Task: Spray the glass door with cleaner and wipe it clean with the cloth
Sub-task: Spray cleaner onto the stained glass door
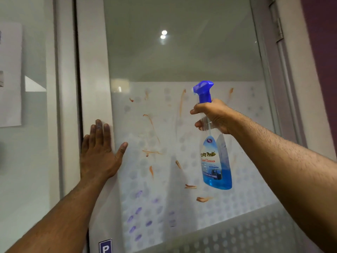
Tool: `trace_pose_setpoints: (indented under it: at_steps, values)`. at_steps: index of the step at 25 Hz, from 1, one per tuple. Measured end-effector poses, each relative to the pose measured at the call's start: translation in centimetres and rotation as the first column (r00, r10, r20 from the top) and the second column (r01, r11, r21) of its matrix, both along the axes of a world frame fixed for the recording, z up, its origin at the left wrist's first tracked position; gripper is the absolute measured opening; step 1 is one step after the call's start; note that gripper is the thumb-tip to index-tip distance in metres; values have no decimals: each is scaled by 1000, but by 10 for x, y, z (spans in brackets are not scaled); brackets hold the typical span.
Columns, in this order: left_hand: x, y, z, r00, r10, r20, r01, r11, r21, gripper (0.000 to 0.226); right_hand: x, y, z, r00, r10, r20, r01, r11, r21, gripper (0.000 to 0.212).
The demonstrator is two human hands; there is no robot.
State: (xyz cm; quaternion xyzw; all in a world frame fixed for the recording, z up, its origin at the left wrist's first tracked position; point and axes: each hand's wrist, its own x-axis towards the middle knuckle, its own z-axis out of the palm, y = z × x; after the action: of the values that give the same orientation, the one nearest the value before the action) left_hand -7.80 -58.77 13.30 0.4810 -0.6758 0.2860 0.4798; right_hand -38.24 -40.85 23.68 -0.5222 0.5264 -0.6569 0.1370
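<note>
The glass door (pixel 182 66) fills the view, its lower half frosted with a dot pattern. Orange-brown smears (pixel 152 125) and purple marks (pixel 138 209) streak the frosted part. My right hand (pixel 213 115) grips the neck of a clear spray bottle (pixel 216 161) holding blue liquid. Its blue trigger head (pixel 203 89) points left at the glass. My left hand (pixel 101 152) presses flat against the door's left frame (pixel 93 70), fingers straight and thumb out on the glass. No cloth is in view.
A wall panel with a paper sheet (pixel 10 73) lies left of the door. On the right stands the door's metal frame with a hinge (pixel 279 30), then a purple wall (pixel 322 42). A small blue P sticker (pixel 105 246) sits low on the frame.
</note>
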Motion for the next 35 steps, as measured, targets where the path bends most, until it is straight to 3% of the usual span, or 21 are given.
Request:
trace_pose_setpoints:
  at_steps: [6,12,21,31,35]
  values:
    - [-29,14,-10,999,-26,-43,27,999,37,96,-91,7,-5,990,-139,-26,140,989,48,38]
    - [-33,1,-10,998,32,-57,-30,999,43,99,-178,24,5,978,-189,87,194,980,-50,40]
    - [-36,9,-7,997,67,-27,-64,992,110,104,-271,42,-24,947,-290,141,286,957,44,48]
    - [-36,21,-4,998,57,4,-57,987,149,101,-274,30,-106,913,-363,184,343,930,133,42]
    - [-24,27,-5,998,64,9,-65,981,182,95,-219,16,-120,964,-258,67,252,964,86,20]
